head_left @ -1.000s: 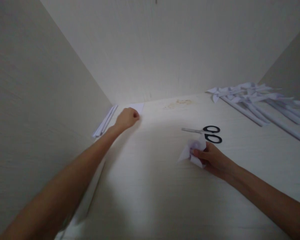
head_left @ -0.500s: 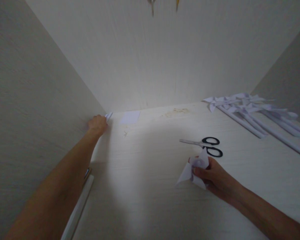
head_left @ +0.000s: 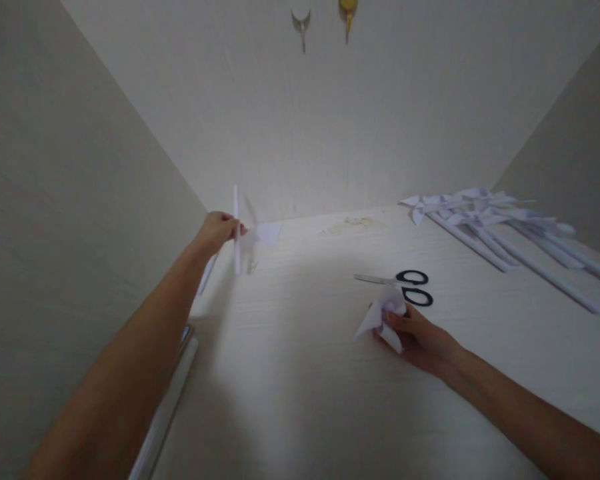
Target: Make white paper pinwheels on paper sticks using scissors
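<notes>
Near the back left corner, my left hand [head_left: 220,231] is closed around a thin rolled paper stick [head_left: 237,250], held upright off the table. Another white stick [head_left: 207,273] lies beneath that wrist along the left wall. A square sheet of white paper [head_left: 269,233] lies just right of the held stick. My right hand [head_left: 405,333] pinches a folded white paper pinwheel [head_left: 391,301] with pointed blades, the thumb pressing near its middle. Right behind it, scissors [head_left: 399,283] with black handles lie on the table, one loop partly behind the paper.
Several paper pinwheels on sticks [head_left: 480,207] lie piled at the back right. Under my left forearm are a phone-like object [head_left: 186,333] and a long white bar [head_left: 173,413]. Walls stand at the left, back and right. A white hook [head_left: 301,23] and a yellow hook [head_left: 349,17] are on the back wall.
My left hand has lifted the paper stick from the corner, moving up and right and turning it upright. My right hand, still holding the pinwheel, has shifted slightly in view.
</notes>
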A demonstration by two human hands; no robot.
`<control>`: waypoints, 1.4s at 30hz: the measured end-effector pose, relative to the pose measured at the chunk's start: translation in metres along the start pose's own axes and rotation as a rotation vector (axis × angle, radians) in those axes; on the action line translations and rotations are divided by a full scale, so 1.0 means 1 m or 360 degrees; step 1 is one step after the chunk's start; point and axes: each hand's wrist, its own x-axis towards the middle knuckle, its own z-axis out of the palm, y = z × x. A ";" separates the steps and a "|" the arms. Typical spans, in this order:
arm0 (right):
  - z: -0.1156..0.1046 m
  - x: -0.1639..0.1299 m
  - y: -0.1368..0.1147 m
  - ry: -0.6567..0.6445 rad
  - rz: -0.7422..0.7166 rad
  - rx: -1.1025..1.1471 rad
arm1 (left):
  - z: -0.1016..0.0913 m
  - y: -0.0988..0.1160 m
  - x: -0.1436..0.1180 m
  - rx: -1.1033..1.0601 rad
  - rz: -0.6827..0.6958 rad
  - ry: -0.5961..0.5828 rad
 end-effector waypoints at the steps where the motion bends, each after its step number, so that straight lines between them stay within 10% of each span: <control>1: -0.001 0.000 -0.001 0.0001 -0.0016 0.0047 | 0.012 0.007 -0.010 -0.0137 -0.0042 -0.0028; 8: -0.009 0.003 -0.012 -0.0030 -0.0188 0.0444 | 0.120 0.003 -0.116 -0.0886 -0.0195 -0.0493; 13: -0.012 0.006 -0.017 -0.0058 -0.0223 0.0531 | 0.156 -0.018 -0.162 -0.1568 -0.0449 -0.0954; 42: -0.008 0.015 -0.018 0.0224 -0.0224 0.0528 | 0.167 -0.023 -0.175 -0.1687 -0.0527 -0.1063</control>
